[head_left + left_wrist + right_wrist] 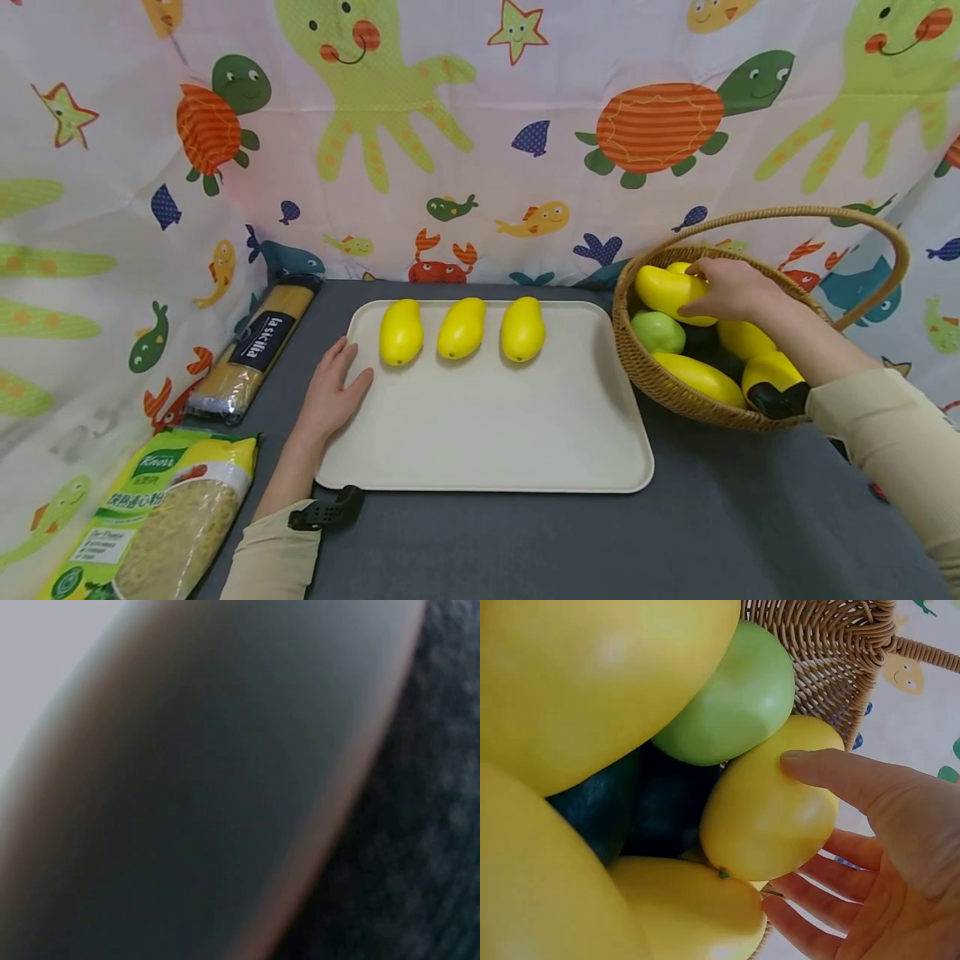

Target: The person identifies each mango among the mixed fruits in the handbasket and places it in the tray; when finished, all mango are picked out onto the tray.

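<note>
In the wicker basket (633,367), my right hand (731,287) has its thumb on one side of a yellow mango (772,817) and its fingers round the other. That mango (671,292) lies at the basket's back left, over other fruit. A green apple (739,705) touches it, and more yellow mangoes (701,379) and dark items lie around. My left hand (333,396) rests on the left rim of a cream tray (480,433), fingers spread loosely. Three mangoes (461,329) stand in a row along the tray's back. The left wrist view is a dark blur.
A pack of spaghetti (262,346) and a Knorr pasta bag (165,508) lie left of the tray. The basket's tall handle (780,212) arches over behind my right hand. A patterned curtain (465,125) closes off the back of the grey table (525,542).
</note>
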A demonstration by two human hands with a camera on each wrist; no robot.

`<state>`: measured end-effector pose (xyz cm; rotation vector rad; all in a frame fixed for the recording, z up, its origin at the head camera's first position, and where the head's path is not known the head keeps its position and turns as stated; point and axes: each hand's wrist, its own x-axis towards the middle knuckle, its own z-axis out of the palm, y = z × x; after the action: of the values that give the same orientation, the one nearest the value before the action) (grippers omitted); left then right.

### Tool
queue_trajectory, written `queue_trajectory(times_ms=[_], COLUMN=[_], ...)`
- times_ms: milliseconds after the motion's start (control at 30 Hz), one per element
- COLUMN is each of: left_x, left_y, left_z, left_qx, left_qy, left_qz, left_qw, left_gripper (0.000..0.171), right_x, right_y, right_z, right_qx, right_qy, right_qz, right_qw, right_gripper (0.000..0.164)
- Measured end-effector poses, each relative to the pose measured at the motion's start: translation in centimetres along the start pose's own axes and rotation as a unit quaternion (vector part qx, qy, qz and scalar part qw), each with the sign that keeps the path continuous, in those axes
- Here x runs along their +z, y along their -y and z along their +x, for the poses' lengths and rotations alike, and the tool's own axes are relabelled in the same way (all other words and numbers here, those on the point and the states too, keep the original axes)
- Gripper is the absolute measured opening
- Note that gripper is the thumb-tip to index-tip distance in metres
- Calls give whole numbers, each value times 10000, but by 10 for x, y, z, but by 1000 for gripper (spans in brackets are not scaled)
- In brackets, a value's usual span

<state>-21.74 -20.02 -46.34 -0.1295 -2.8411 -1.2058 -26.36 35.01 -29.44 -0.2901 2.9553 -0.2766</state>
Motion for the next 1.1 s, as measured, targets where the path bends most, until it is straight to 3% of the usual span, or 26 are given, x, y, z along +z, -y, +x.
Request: queue_trajectory(times_ms=[200, 367, 500, 633, 767, 867, 933, 1067, 1100], left_x=[1, 2, 1, 0, 0, 0, 0, 0, 0], left_y=[-1, -2, -2, -2, -2, -2, -2, -2, -2], left_z=[1, 1, 1, 0, -1, 0, 0, 0, 0], left_qx=[46, 50, -5, 24, 14, -45, -59, -43, -35], left_qy=[-29, -24, -10, -21, -46, -44, -51, -43, -49], left_qz=[14, 15, 25, 45, 58, 24, 14, 9, 6], left_qw=[10000, 10000, 10000, 10000, 10000, 10000, 10000, 10000, 10000], left_gripper=[61, 61, 61, 61, 61, 61, 61, 62, 62], right_x=[0, -6, -12, -13, -9, -1, 6, 20, 23], right_y=[-3, -5, -5, -3, 1, 8, 16, 42, 50], right_z=[-2, -13, -26, -41, -56, -67, -75, -88, -91], right_qx=[-73, 164, 471, 807, 984, 952, 867, 501, 438], right_qy=[-213, -185, 69, 461, 755, 815, 806, 906, 952], right_qz=[-5, 303, 1001, 2061, 3139, 4072, 4862, 6302, 6514], right_qw=[9997, 9992, 9938, 9741, 9413, 9047, 8658, 7695, 7514], right_gripper=[67, 79, 90, 92, 94, 89, 75, 39, 34])
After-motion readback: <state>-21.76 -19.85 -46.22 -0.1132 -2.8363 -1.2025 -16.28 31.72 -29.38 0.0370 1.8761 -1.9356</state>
